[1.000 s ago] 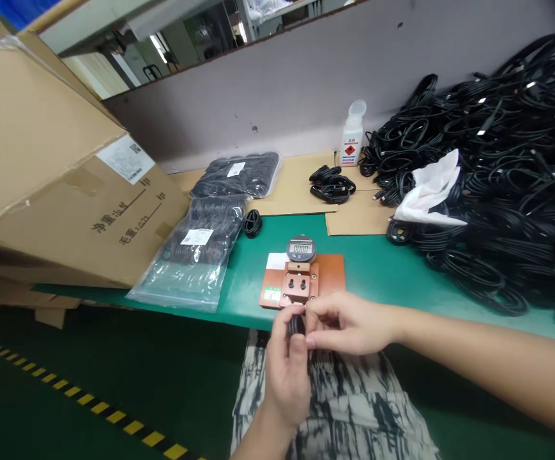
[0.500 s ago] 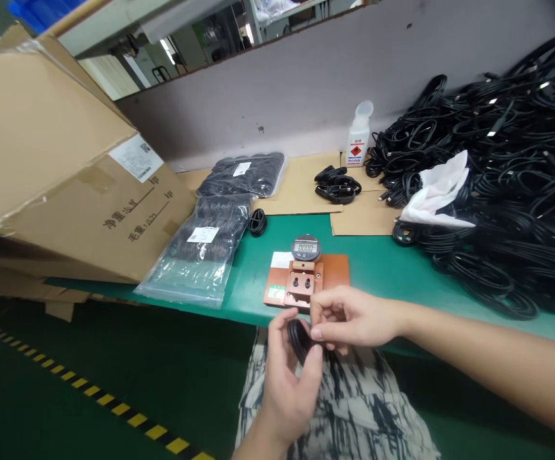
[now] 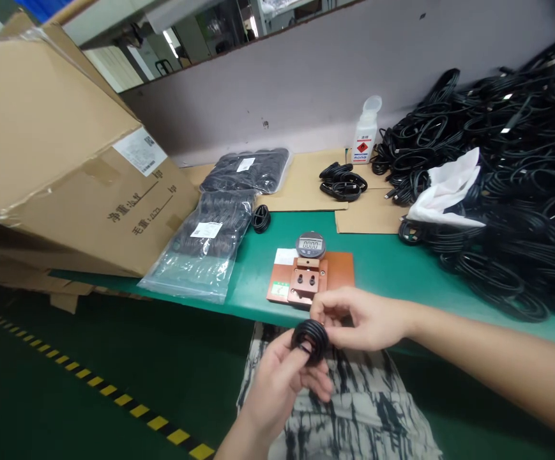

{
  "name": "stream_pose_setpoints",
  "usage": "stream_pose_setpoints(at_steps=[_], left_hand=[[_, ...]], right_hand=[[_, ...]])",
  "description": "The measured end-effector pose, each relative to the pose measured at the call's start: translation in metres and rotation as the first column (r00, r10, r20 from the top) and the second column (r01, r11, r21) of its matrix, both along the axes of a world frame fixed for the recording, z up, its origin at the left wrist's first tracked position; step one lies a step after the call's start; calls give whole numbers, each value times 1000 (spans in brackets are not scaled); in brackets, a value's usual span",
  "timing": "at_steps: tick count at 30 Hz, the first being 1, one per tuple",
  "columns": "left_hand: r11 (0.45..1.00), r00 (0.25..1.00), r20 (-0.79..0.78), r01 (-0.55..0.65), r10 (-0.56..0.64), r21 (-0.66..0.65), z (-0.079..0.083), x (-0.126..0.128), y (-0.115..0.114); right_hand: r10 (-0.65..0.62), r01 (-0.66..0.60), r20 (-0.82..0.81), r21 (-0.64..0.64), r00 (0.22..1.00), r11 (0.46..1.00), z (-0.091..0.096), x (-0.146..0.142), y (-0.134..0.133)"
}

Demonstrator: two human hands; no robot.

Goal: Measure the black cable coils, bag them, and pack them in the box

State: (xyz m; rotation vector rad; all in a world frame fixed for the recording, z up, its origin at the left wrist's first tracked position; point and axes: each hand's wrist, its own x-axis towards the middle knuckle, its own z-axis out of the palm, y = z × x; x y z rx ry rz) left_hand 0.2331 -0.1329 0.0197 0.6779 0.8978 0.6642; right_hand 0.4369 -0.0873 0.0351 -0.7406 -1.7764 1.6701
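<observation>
My left hand [image 3: 281, 377] holds a small stack of black rubber rings [image 3: 310, 338] over my lap, its face turned toward me. My right hand [image 3: 358, 317] pinches the right side of the same stack with thumb and forefinger. Just beyond the hands, at the green table's front edge, sits a copper-coloured fixture [image 3: 306, 281] with a round digital gauge [image 3: 310, 245] reading zeros.
Two clear bags of black rings [image 3: 207, 246] lie left of the fixture, a loose ring bundle [image 3: 260, 218] behind them. A large cardboard box [image 3: 61, 160] leans at left. A big heap of black cables [image 3: 511, 179], a white cloth [image 3: 444, 188] and a white bottle [image 3: 366, 131] fill the right.
The ring stack has turned from edge-on to face-on and dropped slightly lower. My left fingers shifted under it, and my right hand stayed pinched on its side.
</observation>
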Motion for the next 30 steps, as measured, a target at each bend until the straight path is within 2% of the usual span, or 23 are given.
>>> stream_pose_setpoints(at_steps=[4,7,9,11,13,15,17,20,23,30], left_hand=[[996,996,-11,84,-84,7,-6,-2,2],[984,985,-12,174,-174,24,-10,-4,3],[984,986,-64,161,-156,72,-11,-4,4],[988,988,-141,83,-64,133,-11,-2,5],[980,977,-210,0,42,197,-9,3,6],[963,962,-252,-38,107,265,-6,9,8],[942,951,-276,-41,138,332,-3,14,11],[904,933,-306,-43,188,425,-2,19,15],[885,926,-305,-60,222,463,-6,22,16],[900,932,-279,-98,233,425,-19,18,19]], right_hand=[[33,-34,36,30,999,999,-2,2,-1],[46,-46,21,-11,999,999,-2,1,-1],[38,-38,-7,-53,999,998,-1,-2,-2],[-17,16,-24,-53,1000,998,-1,-4,-3],[-80,81,-23,20,997,997,-2,-5,-5],[-131,133,-24,145,991,980,-3,-5,-7],[-185,182,-20,302,983,936,-5,-3,-10],[-242,222,-26,501,970,837,-7,-1,-12],[-221,178,5,573,975,800,-8,-2,-11],[-184,73,101,659,978,749,-14,-6,-6]])
